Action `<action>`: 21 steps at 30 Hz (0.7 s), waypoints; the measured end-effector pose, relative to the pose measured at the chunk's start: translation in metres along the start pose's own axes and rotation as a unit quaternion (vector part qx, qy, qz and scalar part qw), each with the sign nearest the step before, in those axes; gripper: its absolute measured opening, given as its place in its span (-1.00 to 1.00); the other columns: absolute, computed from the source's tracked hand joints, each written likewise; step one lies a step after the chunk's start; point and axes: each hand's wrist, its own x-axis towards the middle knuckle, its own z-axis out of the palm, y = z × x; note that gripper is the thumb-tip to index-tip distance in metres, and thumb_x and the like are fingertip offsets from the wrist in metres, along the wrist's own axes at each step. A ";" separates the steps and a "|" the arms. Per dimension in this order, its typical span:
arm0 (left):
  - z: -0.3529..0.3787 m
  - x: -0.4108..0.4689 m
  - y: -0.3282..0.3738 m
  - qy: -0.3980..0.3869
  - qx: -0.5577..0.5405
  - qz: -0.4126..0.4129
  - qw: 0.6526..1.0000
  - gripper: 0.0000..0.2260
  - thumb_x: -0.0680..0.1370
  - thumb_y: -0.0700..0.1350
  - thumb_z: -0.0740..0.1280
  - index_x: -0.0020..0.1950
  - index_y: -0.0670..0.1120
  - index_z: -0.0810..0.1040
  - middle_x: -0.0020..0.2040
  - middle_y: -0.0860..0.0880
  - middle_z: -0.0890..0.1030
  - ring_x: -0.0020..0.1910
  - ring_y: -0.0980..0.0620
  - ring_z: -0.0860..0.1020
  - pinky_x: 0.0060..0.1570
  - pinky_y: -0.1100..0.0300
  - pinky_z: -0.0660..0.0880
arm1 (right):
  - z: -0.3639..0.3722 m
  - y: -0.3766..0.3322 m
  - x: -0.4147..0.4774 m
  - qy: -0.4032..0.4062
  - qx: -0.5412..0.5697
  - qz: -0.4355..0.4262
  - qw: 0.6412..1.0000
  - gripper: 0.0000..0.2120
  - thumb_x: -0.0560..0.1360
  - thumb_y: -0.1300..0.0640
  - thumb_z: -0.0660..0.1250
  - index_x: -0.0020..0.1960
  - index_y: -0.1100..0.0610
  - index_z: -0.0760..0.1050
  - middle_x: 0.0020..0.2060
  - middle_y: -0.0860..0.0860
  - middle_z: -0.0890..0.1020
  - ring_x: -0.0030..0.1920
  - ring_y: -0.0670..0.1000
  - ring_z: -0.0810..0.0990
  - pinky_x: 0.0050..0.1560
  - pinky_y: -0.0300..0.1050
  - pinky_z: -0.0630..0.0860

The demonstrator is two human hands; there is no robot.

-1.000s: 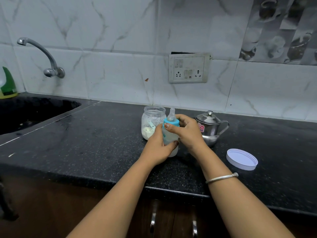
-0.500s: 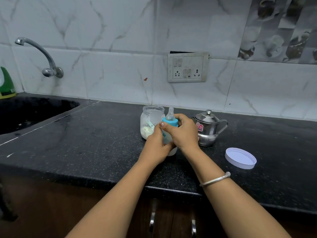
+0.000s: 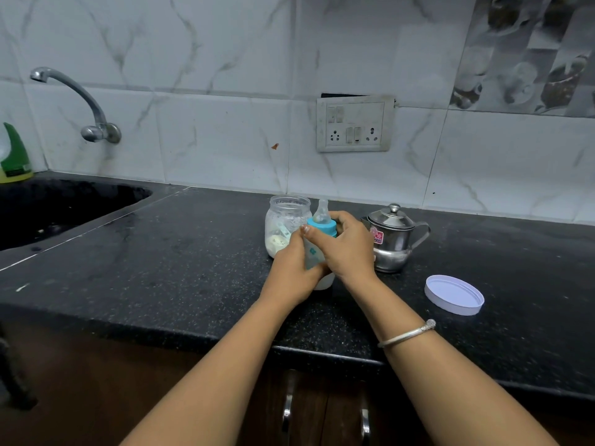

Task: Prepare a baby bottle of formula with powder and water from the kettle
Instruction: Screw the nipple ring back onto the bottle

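the baby bottle (image 3: 317, 252) is stood upright on the black counter (image 3: 180, 252), near the middle, just in front of the open powder jar (image 3: 286, 223) and just left of the small steel kettle (image 3: 391, 238). it is held by both hands: the left hand (image 3: 291, 275) is wrapped around the lower body with its fingers closed on the plastic, and the right hand (image 3: 346, 247) is curled over the shoulder, its fingers clamped on the blue collar (image 3: 322, 227) below the clear teat (image 3: 321, 211). the bottle's contents are mostly hidden by the hands; a pale, milky base is seen at the bottom, so it is judged to be filled and fairly light, though heavier than it would be empty. the body is likely thin, stiff plastic, smooth and possibly slippery if wet, so it is best gripped around the waist, where the left hand is placed. the collar is ridged and is the proper place for twisting. the teat is soft and should not be squeezed or used as a handle. the collar is judged to be in the course of tightening. the white lid (image 3: 454, 295) is left lying flat on the counter well to the right, apart from the jar.
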 end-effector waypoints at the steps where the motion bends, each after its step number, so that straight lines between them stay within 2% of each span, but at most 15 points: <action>1: -0.001 0.000 0.000 0.003 -0.004 -0.005 1.000 -0.48 0.42 -0.13 0.44 0.32 -0.06 0.32 0.06 0.04 0.56 -0.01 0.12 0.54 -0.17 0.42 0.43 | -0.003 0.001 0.001 -0.025 0.028 -0.002 0.999 -0.71 0.36 0.02 0.49 0.03 0.06 0.55 -0.09 -0.03 0.67 -0.05 -0.04 0.64 0.04 -0.01 0.57; 3: -0.002 -0.001 0.000 0.007 -0.007 -0.009 1.000 -0.47 0.41 -0.10 0.46 0.31 -0.05 0.34 0.07 0.06 0.55 0.00 0.14 0.52 -0.15 0.39 0.41 | -0.010 0.004 0.007 -0.067 0.085 0.016 0.994 -0.68 0.46 -0.01 0.38 0.15 0.09 0.51 0.03 -0.01 0.63 0.07 -0.04 0.59 0.16 -0.04 0.52; 5: -0.003 -0.001 0.000 0.010 0.000 -0.008 1.000 -0.46 0.42 -0.10 0.46 0.34 -0.05 0.32 0.11 0.07 0.52 0.05 0.12 0.47 -0.04 0.30 0.35 | -0.018 0.006 0.015 -0.042 0.091 0.031 0.994 -0.73 0.54 -0.05 0.24 0.16 0.06 0.48 0.03 -0.02 0.59 0.09 -0.03 0.55 0.16 -0.08 0.48; 7: -0.003 -0.002 -0.001 0.019 0.003 -0.010 1.000 -0.47 0.43 -0.12 0.44 0.34 -0.06 0.30 0.12 0.05 0.51 0.06 0.11 0.46 -0.01 0.28 0.33 | -0.024 0.018 0.025 -0.016 -0.048 0.017 0.999 -0.81 0.58 0.09 0.20 0.12 0.12 0.52 -0.02 0.03 0.62 0.04 0.04 0.56 0.08 -0.08 0.45; 10: -0.003 -0.003 -0.001 0.031 0.017 -0.011 0.999 -0.49 0.45 -0.13 0.41 0.33 -0.07 0.29 0.08 0.04 0.50 0.02 0.09 0.46 -0.05 0.28 0.33 | -0.021 0.036 0.034 -0.079 -0.304 0.018 0.949 -0.77 0.53 0.21 0.22 0.16 0.19 0.51 0.09 0.14 0.62 0.14 0.16 0.54 0.10 -0.07 0.42; 12: -0.003 -0.003 -0.001 0.031 0.024 -0.007 0.999 -0.49 0.45 -0.13 0.40 0.34 -0.09 0.28 0.06 0.06 0.48 0.02 0.09 0.45 -0.07 0.31 0.31 | -0.015 0.047 0.038 -0.148 -0.370 0.015 0.917 -0.65 0.49 0.13 0.28 0.26 0.17 0.42 0.21 0.18 0.54 0.23 0.19 0.48 0.15 -0.04 0.41; 14: -0.003 -0.003 -0.001 0.029 0.026 -0.004 0.999 -0.49 0.46 -0.13 0.40 0.34 -0.10 0.28 0.09 0.04 0.49 0.03 0.10 0.45 -0.07 0.32 0.31 | -0.005 0.053 0.042 -0.209 -0.384 0.008 0.899 -0.43 0.48 0.02 0.29 0.44 0.05 0.21 0.44 0.17 0.30 0.41 0.19 0.31 0.32 0.04 0.34; 15: -0.003 -0.003 -0.001 0.028 0.026 -0.001 0.999 -0.50 0.46 -0.13 0.40 0.33 -0.10 0.28 0.10 0.03 0.50 0.04 0.10 0.46 -0.07 0.33 0.31 | -0.001 0.054 0.043 -0.229 -0.394 0.004 0.890 -0.35 0.47 -0.03 0.27 0.49 -0.03 0.09 0.50 0.15 0.16 0.46 0.20 0.21 0.39 0.11 0.28; 16: -0.003 -0.003 -0.001 0.027 0.026 0.000 0.999 -0.50 0.46 -0.12 0.40 0.33 -0.10 0.28 0.10 0.03 0.49 0.04 0.10 0.46 -0.08 0.34 0.31 | 0.003 0.053 0.043 -0.243 -0.412 -0.005 0.878 -0.33 0.47 -0.08 0.25 0.50 -0.08 0.04 0.52 0.11 0.10 0.47 0.23 0.17 0.40 0.17 0.25; 17: -0.003 -0.003 0.000 0.026 0.026 0.000 0.999 -0.50 0.46 -0.12 0.40 0.33 -0.10 0.28 0.10 0.04 0.49 0.04 0.10 0.45 -0.09 0.35 0.31 | 0.004 0.053 0.044 -0.249 -0.435 -0.018 0.865 -0.37 0.48 -0.10 0.22 0.49 -0.08 0.08 0.51 0.10 0.15 0.45 0.24 0.19 0.37 0.19 0.28; 19: -0.003 -0.004 0.000 0.022 0.024 -0.002 0.999 -0.50 0.46 -0.12 0.40 0.33 -0.10 0.28 0.10 0.04 0.49 0.03 0.10 0.45 -0.09 0.34 0.31 | 0.002 0.048 0.042 -0.243 -0.468 -0.036 0.849 -0.50 0.51 -0.06 0.18 0.41 0.04 0.23 0.37 0.14 0.31 0.34 0.24 0.29 0.26 0.13 0.36; 21: -0.003 -0.004 -0.001 0.020 0.021 -0.002 1.000 -0.50 0.46 -0.12 0.40 0.33 -0.10 0.28 0.12 0.02 0.50 0.03 0.11 0.45 -0.07 0.33 0.32 | -0.001 0.039 0.037 -0.229 -0.493 -0.051 0.838 -0.56 0.52 0.00 0.17 0.35 0.13 0.29 0.27 0.17 0.34 0.28 0.22 0.30 0.19 0.09 0.38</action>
